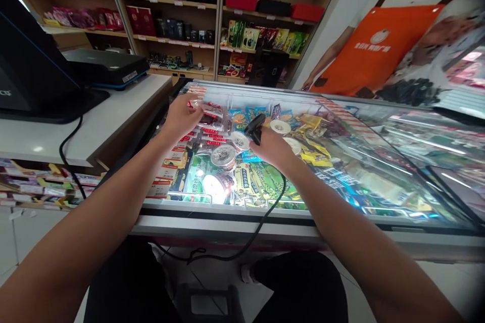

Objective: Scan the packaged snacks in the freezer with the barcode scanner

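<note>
My right hand is closed round the grip of a black corded barcode scanner, whose head points left toward a clear packet. My left hand pinches that clear plastic packet with red print, held above the glass lid of a chest freezer. Both hands hover over the freezer's left half, where round lidded tubs and green and yellow frozen packs lie under the glass. The scanner's black cable drops over the freezer's front edge toward the floor.
A white counter at the left carries a black monitor and a flat black device. Shelves with boxes and bottles line the back wall. A person in an orange apron stands behind the freezer at the right.
</note>
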A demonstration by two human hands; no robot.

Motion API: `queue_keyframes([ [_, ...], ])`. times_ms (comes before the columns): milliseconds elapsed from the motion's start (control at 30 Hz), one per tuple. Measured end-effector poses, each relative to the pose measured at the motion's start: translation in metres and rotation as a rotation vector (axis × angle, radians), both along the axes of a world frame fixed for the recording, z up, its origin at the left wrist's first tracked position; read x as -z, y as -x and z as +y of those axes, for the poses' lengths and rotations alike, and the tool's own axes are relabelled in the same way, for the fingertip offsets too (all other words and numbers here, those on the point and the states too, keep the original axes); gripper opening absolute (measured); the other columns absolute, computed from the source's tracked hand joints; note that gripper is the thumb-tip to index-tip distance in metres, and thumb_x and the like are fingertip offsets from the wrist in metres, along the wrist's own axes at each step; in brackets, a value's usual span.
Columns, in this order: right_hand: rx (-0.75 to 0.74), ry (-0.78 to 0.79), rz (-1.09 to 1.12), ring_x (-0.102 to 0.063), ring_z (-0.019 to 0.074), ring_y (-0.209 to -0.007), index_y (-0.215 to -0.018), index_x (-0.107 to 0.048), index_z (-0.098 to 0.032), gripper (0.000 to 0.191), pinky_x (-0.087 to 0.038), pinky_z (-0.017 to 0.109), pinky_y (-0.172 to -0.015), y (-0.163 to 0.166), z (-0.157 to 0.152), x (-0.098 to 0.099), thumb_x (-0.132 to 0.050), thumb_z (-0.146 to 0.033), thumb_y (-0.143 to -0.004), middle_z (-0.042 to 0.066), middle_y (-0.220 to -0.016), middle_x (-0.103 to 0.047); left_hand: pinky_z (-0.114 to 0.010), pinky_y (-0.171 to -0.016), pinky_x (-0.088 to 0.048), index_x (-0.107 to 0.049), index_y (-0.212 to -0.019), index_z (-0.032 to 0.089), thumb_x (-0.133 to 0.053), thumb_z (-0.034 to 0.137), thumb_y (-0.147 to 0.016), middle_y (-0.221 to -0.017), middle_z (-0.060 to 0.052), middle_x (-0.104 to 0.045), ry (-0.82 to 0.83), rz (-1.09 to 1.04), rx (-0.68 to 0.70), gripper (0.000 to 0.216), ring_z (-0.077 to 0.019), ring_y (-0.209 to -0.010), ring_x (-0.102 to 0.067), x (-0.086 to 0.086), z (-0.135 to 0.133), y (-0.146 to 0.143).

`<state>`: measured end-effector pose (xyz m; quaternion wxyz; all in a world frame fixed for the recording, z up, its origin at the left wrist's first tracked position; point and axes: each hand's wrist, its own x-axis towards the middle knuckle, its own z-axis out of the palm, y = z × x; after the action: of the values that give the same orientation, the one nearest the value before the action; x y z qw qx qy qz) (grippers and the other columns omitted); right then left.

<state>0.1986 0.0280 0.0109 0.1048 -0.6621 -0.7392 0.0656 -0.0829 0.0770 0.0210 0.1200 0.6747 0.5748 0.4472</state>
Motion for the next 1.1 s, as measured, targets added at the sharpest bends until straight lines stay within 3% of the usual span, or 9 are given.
queue_keyframes([
  [133,0.007,-0.001,-0.024,-0.067,0.0345,-0.095,-0.122,-0.053,-0.013,0.042,-0.045,0.036,-0.061,0.006,-0.003,0.001,-0.051,-0.043,-0.093,0.023,-0.123,-0.064,-0.035,-0.091,-0.055,-0.076,-0.104,0.017,-0.062,0.031,-0.084,-0.118,-0.011,-0.076,-0.020,0.164,0.026,0.028,-0.0253,-0.096,-0.073,0.000,-0.003,0.000],
  [267,0.026,-0.003,-0.015,-0.067,0.0356,-0.101,-0.127,-0.051,-0.012,0.047,-0.048,0.036,-0.065,0.009,-0.005,-0.001,-0.049,-0.047,-0.095,0.024,-0.125,-0.062,-0.041,-0.096,-0.052,-0.078,-0.098,0.018,-0.054,0.030,-0.089,-0.102,-0.011,-0.079,-0.026,0.344,0.054,0.028,-0.0296,-0.100,-0.070,-0.006,-0.011,0.000],
  [400,0.063,-0.029,-0.035,-0.067,0.0380,-0.105,-0.132,-0.049,-0.010,0.053,-0.051,0.039,-0.070,0.012,-0.003,0.001,-0.048,-0.049,-0.096,0.026,-0.131,-0.059,-0.052,-0.096,-0.050,-0.075,-0.109,0.020,-0.049,0.043,-0.093,-0.119,-0.015,-0.073,-0.024,0.486,-0.061,0.038,-0.0387,-0.117,-0.061,-0.010,-0.011,0.010],
  [533,0.096,-0.092,-0.079,-0.063,0.0376,-0.118,-0.140,-0.046,-0.009,0.058,-0.052,0.040,-0.083,0.013,0.005,0.004,-0.052,-0.046,-0.096,0.024,-0.133,-0.058,-0.065,-0.101,-0.045,-0.065,-0.132,0.021,-0.040,0.055,-0.096,-0.143,-0.020,-0.058,0.111,0.463,-0.166,0.055,-0.0472,-0.131,-0.051,-0.002,0.002,0.031],
  [600,0.107,-0.115,-0.086,-0.062,0.0361,-0.120,-0.143,-0.046,-0.008,0.061,-0.051,0.040,-0.088,0.011,0.008,0.006,-0.053,-0.046,-0.096,0.024,-0.134,-0.058,-0.064,-0.106,-0.043,-0.058,-0.142,0.020,-0.040,0.061,-0.095,-0.152,-0.021,-0.049,0.256,0.387,-0.173,0.064,-0.0479,-0.138,-0.046,0.007,0.012,0.040],
  [700,0.113,-0.152,-0.077,-0.061,0.0354,-0.121,-0.149,-0.042,-0.008,0.071,-0.051,0.041,-0.092,0.007,0.009,0.010,-0.050,-0.056,-0.097,0.024,-0.140,-0.054,-0.052,-0.114,-0.041,-0.053,-0.147,0.016,-0.048,0.054,-0.095,-0.161,-0.022,-0.036,0.289,0.294,-0.108,0.065,-0.0412,-0.142,-0.045,0.020,0.024,0.045],
  [867,-0.011,-0.520,-0.008,-0.046,0.0345,-0.136,-0.153,-0.044,-0.010,0.068,-0.039,0.045,-0.112,0.007,0.007,0.007,-0.046,-0.052,-0.100,0.022,-0.144,-0.050,-0.052,-0.119,-0.035,-0.050,-0.150,0.019,-0.059,0.047,-0.091,-0.171,-0.019,-0.013,0.243,0.263,-0.056,0.065,-0.0421,-0.154,-0.030,0.032,0.028,0.045],
  [1000,-0.237,-0.529,0.124,-0.043,0.0274,-0.139,-0.149,-0.053,-0.012,0.057,-0.031,0.037,-0.119,0.036,0.021,-0.008,-0.043,-0.043,-0.103,0.016,-0.146,-0.053,-0.055,-0.119,-0.035,-0.048,-0.150,0.013,-0.061,0.047,-0.089,-0.170,-0.025,-0.014,0.224,0.250,-0.029,0.071,-0.0433,-0.159,-0.013,0.035,0.034,0.048],
  [1100,-0.227,-0.400,0.222,-0.041,0.0259,-0.143,-0.152,-0.052,-0.015,0.059,-0.030,0.036,-0.120,0.071,0.045,-0.015,-0.042,-0.048,-0.104,0.014,-0.153,-0.049,-0.049,-0.123,-0.030,-0.052,-0.145,0.007,-0.062,0.041,-0.089,-0.167,-0.027,-0.026,0.198,0.253,0.003,0.067,-0.0367,-0.159,-0.019,0.034,0.037,0.051],
])
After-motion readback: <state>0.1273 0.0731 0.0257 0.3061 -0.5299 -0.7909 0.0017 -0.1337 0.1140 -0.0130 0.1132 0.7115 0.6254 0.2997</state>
